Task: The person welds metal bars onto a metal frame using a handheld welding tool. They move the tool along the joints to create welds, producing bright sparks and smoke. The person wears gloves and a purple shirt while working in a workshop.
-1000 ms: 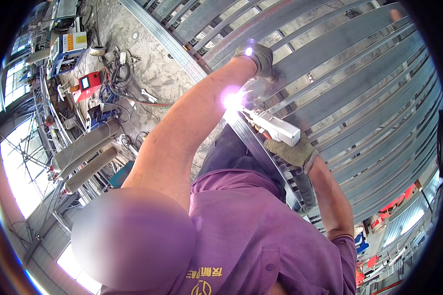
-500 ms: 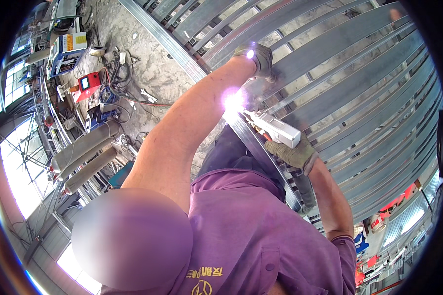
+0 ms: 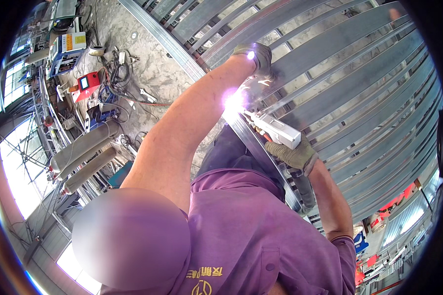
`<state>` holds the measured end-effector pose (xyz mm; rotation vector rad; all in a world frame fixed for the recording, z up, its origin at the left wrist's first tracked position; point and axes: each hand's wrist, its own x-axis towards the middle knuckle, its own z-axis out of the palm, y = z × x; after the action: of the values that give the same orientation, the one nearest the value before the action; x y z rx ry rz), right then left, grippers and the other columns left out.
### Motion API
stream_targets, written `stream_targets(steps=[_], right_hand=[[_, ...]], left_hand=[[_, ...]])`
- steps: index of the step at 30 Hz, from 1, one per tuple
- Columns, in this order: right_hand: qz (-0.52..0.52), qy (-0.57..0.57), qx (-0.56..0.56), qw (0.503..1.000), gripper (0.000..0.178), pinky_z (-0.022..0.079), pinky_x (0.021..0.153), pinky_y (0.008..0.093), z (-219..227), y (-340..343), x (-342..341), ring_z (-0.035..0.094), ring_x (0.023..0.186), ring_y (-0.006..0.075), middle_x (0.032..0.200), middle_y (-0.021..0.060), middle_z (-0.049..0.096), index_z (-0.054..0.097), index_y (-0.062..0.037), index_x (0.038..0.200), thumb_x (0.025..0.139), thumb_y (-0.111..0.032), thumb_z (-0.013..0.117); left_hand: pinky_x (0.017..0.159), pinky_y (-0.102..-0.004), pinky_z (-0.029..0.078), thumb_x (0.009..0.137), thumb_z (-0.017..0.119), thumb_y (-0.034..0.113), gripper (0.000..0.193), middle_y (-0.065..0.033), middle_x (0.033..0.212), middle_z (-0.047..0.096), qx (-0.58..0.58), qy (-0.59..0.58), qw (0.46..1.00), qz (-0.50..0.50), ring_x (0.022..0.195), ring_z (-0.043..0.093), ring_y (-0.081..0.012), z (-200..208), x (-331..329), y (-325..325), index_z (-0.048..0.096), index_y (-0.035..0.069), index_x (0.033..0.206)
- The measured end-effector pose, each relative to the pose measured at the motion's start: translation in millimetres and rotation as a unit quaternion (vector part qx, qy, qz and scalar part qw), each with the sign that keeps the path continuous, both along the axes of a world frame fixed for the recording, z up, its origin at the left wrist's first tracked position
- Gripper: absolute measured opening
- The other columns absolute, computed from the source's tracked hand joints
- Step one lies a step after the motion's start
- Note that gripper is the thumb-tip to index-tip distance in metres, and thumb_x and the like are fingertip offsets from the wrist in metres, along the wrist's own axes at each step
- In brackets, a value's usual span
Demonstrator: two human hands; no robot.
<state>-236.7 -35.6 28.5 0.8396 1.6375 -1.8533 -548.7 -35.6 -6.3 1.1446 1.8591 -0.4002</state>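
Observation:
My gloved right hand (image 3: 296, 156) is wrapped round a white, box-bodied welding gun (image 3: 275, 129). Its nozzle points at a bright white-violet glare on the steel edge rail (image 3: 255, 140), which hides the spot beneath it. Beyond the glare, my gloved left hand (image 3: 259, 58) is against the grey metal slats (image 3: 320, 58), fingers curled down; whatever they grip is hidden. A small bright spot shows on the back of that glove. Small sparks and a smoky haze show between the glare and my left fingertips.
Spaced parallel slats spread to the right over a concrete floor (image 3: 155, 73). At left are a red box with a screen (image 3: 87, 84), coiled cables (image 3: 118, 73), a blue-and-white machine (image 3: 69, 51) and grey gas cylinders (image 3: 83, 150). Red and blue items lie at lower right.
Sparks now show near my left fingertips, and the haze beside the glare has shifted. Both hands and the welding gun stay in nearly the same place.

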Motion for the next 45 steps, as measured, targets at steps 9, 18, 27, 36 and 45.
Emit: stream_targets(steps=[9,18,27,36,45], right_hand=[[0.012,0.047,0.035,0.998,0.062,0.059,0.104,0.0357,-14,-4,11,0.077,0.121,0.0234,0.132,0.0139,0.081,0.073,-0.0092,0.146,0.093,-0.036,0.091],[0.008,0.03,0.023,0.999,0.06,0.059,0.104,0.0352,-12,-4,14,0.078,0.121,0.0226,0.131,0.0134,0.082,0.074,-0.0083,0.144,0.093,-0.036,0.092],[-0.004,0.015,0.023,1.0,0.06,0.061,0.1,0.0344,-15,-6,20,0.079,0.117,0.0218,0.127,0.0125,0.083,0.076,-0.0065,0.139,0.091,-0.035,0.094],[-0.005,0.023,0.025,0.999,0.057,0.06,0.1,0.0344,-9,-6,21,0.078,0.114,0.0203,0.126,0.0131,0.083,0.076,-0.0068,0.14,0.092,-0.032,0.093],[0.045,0.031,0.021,0.998,0.059,0.056,0.108,0.0339,-12,-4,24,0.075,0.122,0.02,0.136,0.0112,0.08,0.07,-0.0088,0.147,0.098,-0.037,0.088]], left_hand=[[0.099,-0.0486,0.061,0.092,0.08,0.064,0.058,-0.0065,0.101,0.086,0.067,0.051,0.996,-0.042,0.107,0.08,-0.0295,-3,2,-3,0.086,0.014,0.122],[0.101,-0.0485,0.061,0.09,0.081,0.064,0.062,-0.0109,0.12,0.084,0.008,0.027,0.999,-0.018,0.115,0.078,-0.0327,10,1,3,0.085,0.017,0.129],[0.101,-0.0477,0.061,0.089,0.082,0.065,0.065,-0.0121,0.12,0.084,-0.017,-0.014,1.0,0.008,0.115,0.078,-0.0339,12,-2,4,0.085,0.014,0.129],[0.1,-0.0485,0.061,0.09,0.081,0.065,0.063,-0.0105,0.115,0.085,0.007,0.012,1.0,-0.008,0.113,0.079,-0.0338,8,0,3,0.086,0.012,0.124],[0.102,-0.0496,0.06,0.094,0.079,0.064,0.062,-0.0082,0.118,0.085,-0.013,-0.013,1.0,0.01,0.118,0.077,-0.0318,8,-2,3,0.083,0.015,0.133]])
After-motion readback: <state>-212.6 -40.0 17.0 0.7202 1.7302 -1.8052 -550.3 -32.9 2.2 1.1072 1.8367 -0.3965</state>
